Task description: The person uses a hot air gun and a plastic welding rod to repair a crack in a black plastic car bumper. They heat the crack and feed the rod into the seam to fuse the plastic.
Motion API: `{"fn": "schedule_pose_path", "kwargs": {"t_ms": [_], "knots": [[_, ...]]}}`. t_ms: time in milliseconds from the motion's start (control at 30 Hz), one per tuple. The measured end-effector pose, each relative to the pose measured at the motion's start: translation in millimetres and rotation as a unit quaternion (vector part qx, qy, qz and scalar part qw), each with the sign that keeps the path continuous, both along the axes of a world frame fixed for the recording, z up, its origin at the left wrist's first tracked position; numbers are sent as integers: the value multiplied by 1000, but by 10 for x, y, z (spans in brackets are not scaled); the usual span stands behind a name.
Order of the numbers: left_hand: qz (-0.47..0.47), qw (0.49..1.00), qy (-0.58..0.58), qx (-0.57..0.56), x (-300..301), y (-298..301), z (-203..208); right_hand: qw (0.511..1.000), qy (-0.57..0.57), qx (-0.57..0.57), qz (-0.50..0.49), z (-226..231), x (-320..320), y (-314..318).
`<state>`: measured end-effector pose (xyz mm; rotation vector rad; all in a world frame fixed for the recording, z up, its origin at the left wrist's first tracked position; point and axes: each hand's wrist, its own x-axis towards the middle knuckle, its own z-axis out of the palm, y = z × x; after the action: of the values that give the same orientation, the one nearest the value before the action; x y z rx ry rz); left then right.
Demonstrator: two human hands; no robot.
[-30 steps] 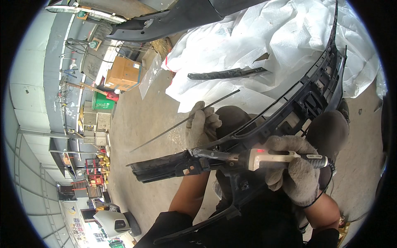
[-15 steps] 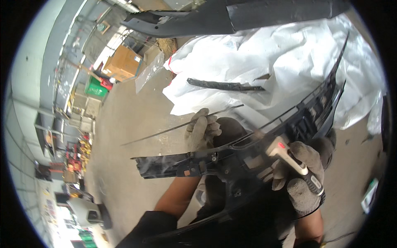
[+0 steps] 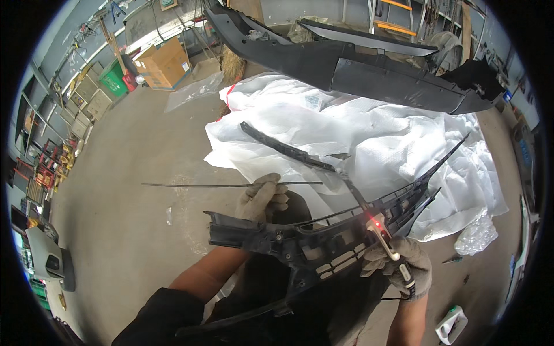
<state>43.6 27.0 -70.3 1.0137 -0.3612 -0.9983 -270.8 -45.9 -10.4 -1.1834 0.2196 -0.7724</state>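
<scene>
My left hand [image 3: 261, 199], in a grey work glove, pinches a thin, dark rod [image 3: 196, 185] held nearly level. My right hand [image 3: 407, 266], gloved too, is closed round the handle of a white-and-black welding iron [image 3: 381, 232] with a glowing red light. Its long metal tip points up and left, over the far edge of a black plastic car grille [image 3: 234, 229]. That part has slots and a long narrow arm reaching to the upper right; it lies across my lap. Whether the tip touches it I cannot tell.
White plastic sheeting [image 3: 398, 138] covers the floor ahead, with a black strip [image 3: 283, 149] on it. Beyond lies a large dark bumper [image 3: 369, 75]. A cardboard box [image 3: 163, 64] and green bin [image 3: 112, 79] stand far left; a white bottle [image 3: 451, 326] lies near right.
My view has shifted, showing more of the bumper and floor. The rod has turned from slanting to nearly level. The iron's red light now glows brighter. Both hands keep their holds.
</scene>
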Motion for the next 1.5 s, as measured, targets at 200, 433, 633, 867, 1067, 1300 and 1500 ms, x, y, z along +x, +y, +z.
{"fn": "schedule_pose_path", "kwargs": {"t_ms": [200, 433, 633, 867, 1067, 1300, 1500], "knots": [[1, 1000, 7, -23, -12, 19, 19, 992, 100, -71, -33, 60, -175, -153], [1, 1000, 5, -10, -48, -3, 23, 895, 396, -165, -122, 577, -166, -333], [8, 1000, -7, 4, -20, 25, 73, 793, 428, -415, -123, 852, 170, -534], [12, 999, 37, -1, -118, -13, 163, 700, 376, -604, -60, 1141, 472, -682], [35, 997, -62, 24, 108, 71, 18, 709, 338, -616, 67, 969, 781, -774], [3, 998, -51, 24, -28, 8, 47, 691, 366, -619, 69, 1075, 711, -786], [17, 998, -59, 17, -12, 6, 14, 687, 358, -629, 65, 1009, 760, -855]]}}
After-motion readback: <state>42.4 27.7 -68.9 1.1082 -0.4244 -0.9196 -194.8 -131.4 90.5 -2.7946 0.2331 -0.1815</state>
